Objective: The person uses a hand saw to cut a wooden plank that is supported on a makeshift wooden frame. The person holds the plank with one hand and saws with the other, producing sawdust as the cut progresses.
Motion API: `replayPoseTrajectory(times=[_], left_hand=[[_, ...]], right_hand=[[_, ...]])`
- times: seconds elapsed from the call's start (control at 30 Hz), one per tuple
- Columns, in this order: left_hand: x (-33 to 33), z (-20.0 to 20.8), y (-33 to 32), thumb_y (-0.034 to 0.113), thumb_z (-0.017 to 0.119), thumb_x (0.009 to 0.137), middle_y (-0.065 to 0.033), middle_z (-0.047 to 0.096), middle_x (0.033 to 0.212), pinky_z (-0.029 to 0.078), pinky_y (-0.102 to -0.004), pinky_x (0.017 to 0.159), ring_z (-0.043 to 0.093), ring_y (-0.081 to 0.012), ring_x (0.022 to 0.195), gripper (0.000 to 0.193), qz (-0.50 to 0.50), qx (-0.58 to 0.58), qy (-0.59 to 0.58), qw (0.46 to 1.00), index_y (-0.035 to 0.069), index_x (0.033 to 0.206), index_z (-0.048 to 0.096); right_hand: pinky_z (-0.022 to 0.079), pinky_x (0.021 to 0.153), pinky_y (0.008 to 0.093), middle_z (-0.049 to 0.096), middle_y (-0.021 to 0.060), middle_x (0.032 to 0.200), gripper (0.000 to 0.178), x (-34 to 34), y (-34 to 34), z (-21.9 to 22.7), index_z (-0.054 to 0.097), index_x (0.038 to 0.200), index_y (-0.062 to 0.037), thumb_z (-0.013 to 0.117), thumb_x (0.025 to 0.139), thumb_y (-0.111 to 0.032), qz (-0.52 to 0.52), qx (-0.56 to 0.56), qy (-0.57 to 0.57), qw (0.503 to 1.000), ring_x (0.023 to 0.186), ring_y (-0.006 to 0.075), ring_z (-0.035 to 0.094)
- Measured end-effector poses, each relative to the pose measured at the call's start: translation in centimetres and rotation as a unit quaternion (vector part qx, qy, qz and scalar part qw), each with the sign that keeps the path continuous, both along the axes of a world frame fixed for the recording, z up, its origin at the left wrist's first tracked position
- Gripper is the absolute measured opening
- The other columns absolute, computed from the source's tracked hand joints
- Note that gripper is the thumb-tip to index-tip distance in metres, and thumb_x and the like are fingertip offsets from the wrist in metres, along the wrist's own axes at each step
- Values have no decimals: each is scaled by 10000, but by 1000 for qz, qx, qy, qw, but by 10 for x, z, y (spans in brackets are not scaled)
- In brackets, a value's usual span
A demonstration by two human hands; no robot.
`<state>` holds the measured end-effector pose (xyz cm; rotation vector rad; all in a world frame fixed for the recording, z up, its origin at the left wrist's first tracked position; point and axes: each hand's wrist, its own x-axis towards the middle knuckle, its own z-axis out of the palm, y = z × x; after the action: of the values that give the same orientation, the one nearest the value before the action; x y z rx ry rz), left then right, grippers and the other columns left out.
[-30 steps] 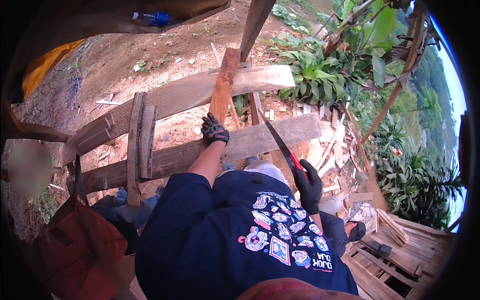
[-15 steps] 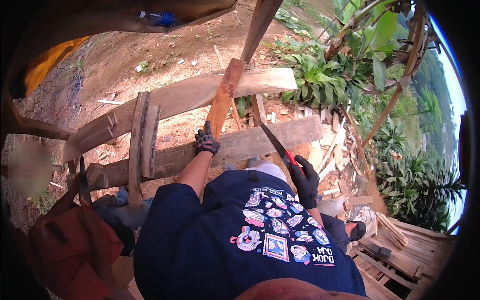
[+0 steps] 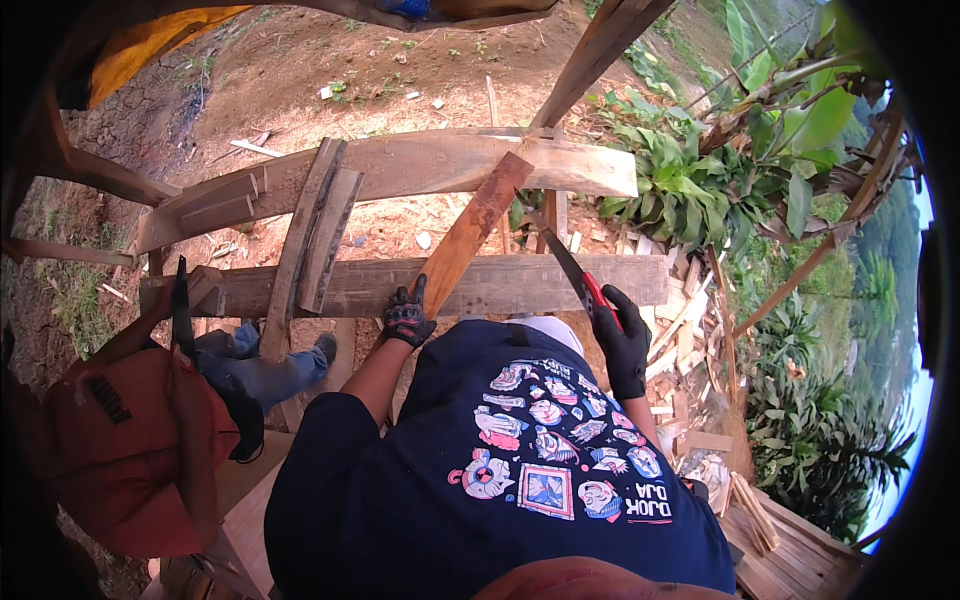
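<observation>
My left hand [image 3: 408, 318], in a black glove, grips the near end of a reddish-brown wooden board [image 3: 478, 225]. The board slants away across two pale wooden beams, its far end lying on the far beam [image 3: 430, 160]. In my right hand [image 3: 622, 345], also gloved in black, is the red handle of a hand saw [image 3: 570, 265]. The saw's dark blade points up and left over the near beam [image 3: 545, 285], to the right of the board and apart from it.
Two shorter planks [image 3: 325, 235] lie across the beams on the left. At lower left is another person in a red-orange shirt [image 3: 130, 450], beside an upright dark blade [image 3: 182, 310]. A post [image 3: 600, 65] slants behind the far beam. Wood scraps [image 3: 690, 330] cover the ground at right, near leafy plants [image 3: 680, 195].
My left hand and the board have come nearer to me, so the board's far end sits lower on the far beam. The view has shifted. The saw stays in my right hand.
</observation>
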<state>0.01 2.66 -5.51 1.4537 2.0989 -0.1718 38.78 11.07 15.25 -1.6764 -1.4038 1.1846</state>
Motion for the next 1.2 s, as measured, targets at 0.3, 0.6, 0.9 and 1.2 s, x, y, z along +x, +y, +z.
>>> replayPoseTrajectory(times=[0.3, 0.6, 0.9, 1.2], left_hand=[[-14, -22, -45, 435, 877, 862, -264, 512, 1508, 507, -585, 1114, 578, -462, 1364, 1157, -13, 10, 13, 1000, 265, 1777, 188], [-7, 2, -45, 527, 860, 830, -287, 512, 1529, 480, -588, 1143, 556, -487, 1381, 1172, 36, 0, -39, 999, 227, 1767, 223], [-8, -36, -53, 507, 876, 819, -222, 498, 1525, 433, -644, 1121, 509, -420, 1416, 1173, 69, 9, -5, 998, 241, 1752, 217], [62, -63, 89, 287, 445, 1087, -215, 487, 1679, 340, -623, 1260, 540, -400, 1475, 752, 180, 116, -3, 977, 52, 1763, 215]], right_hand=[[514, 716, 273, 732, 40, 1007, 449, -21, 9, 8, 695, 1446, -26, 760, 1045, -218, 100, -9, -60, 993, 797, 93, 636], [518, 686, 283, 752, 51, 1029, 391, -38, 29, 31, 762, 1362, -26, 782, 1022, -217, 146, -1, -97, 985, 750, 98, 636], [600, 710, 358, 807, 119, 1039, 246, -30, 52, 10, 783, 1170, -78, 833, 959, -196, 183, 106, -177, 961, 785, 225, 766], [636, 836, 387, 761, 204, 1287, 177, -47, 77, 33, 751, 1120, -9, 780, 946, 2, 310, 97, -137, 936, 1076, 308, 776]])
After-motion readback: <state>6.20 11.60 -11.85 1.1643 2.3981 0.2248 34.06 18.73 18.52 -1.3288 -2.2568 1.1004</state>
